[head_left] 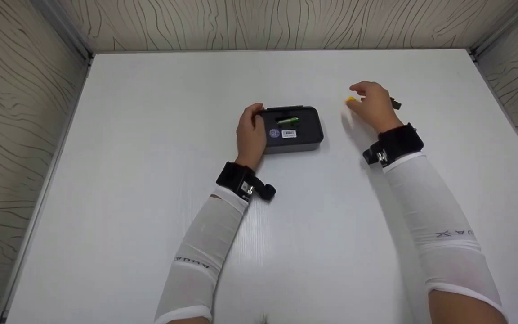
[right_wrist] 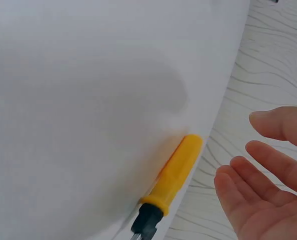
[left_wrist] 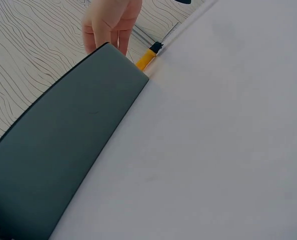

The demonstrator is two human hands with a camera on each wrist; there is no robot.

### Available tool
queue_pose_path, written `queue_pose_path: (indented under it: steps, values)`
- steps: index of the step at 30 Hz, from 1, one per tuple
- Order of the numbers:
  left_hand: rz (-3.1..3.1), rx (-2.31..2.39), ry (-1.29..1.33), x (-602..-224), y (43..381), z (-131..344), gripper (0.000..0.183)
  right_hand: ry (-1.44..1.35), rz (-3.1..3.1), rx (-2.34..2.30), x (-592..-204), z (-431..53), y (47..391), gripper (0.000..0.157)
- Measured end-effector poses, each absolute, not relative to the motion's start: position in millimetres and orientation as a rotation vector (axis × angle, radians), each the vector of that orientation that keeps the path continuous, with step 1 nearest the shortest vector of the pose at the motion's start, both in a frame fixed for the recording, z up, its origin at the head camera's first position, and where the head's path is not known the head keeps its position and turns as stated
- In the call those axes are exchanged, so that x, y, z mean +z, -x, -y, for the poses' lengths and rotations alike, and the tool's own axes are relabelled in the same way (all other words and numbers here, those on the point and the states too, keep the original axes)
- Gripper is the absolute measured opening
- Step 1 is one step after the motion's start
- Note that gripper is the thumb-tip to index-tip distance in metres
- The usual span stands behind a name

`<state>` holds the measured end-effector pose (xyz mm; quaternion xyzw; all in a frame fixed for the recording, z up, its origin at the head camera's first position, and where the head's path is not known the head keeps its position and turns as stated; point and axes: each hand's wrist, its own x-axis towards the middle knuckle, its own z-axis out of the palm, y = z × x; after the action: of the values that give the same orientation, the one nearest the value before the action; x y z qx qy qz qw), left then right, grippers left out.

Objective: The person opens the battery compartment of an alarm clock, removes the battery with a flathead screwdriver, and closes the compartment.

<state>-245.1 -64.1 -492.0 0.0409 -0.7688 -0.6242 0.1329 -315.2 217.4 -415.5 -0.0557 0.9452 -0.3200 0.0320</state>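
A dark grey box (head_left: 297,147) with a black inside sits on the white table. In its inside lie a small green cylinder (head_left: 288,120), a white barcode label (head_left: 288,133) and a round bluish sticker (head_left: 274,133). My left hand (head_left: 251,137) holds the box at its left end. To the right of the box, my right hand (head_left: 374,106) hovers over a yellow-handled tool (right_wrist: 173,172). In the right wrist view its fingers are spread loosely, apart from the tool. A black collar (right_wrist: 147,218) follows the yellow handle, with a bit of metal beyond it.
The white table (head_left: 160,135) reaches back to a wall with a wood-grain pattern (head_left: 263,24). Similar panels stand at the left and right sides. Black wrist cameras (head_left: 236,180) and white sleeves (head_left: 203,256) cover parts of both arms.
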Motion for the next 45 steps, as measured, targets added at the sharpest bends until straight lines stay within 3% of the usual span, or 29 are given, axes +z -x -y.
queue_pose_path:
  steps: [7,15,20,29,37,45]
  values:
    - [2.217,-1.827,-0.114,-492,246,64,0.034,0.233,-2.735,-1.110,-416,-196,299,0.053]
    - [2.222,-1.831,-0.107,-492,246,64,0.034,0.458,-2.467,-1.076,-418,-178,279,0.093]
    - [2.261,-1.812,-0.112,-491,244,63,0.036,0.495,-2.425,-1.011,-417,-169,275,0.109]
    - [2.397,-1.720,-0.061,-489,244,62,0.039,0.464,-2.485,-0.902,-415,-167,276,0.111]
    - [2.422,-1.683,-0.041,-488,243,61,0.036,0.413,-2.465,-0.945,-415,-169,280,0.098]
    - [2.342,-1.680,-0.055,-491,245,62,0.024,0.442,-2.461,-0.853,-408,-168,281,0.094]
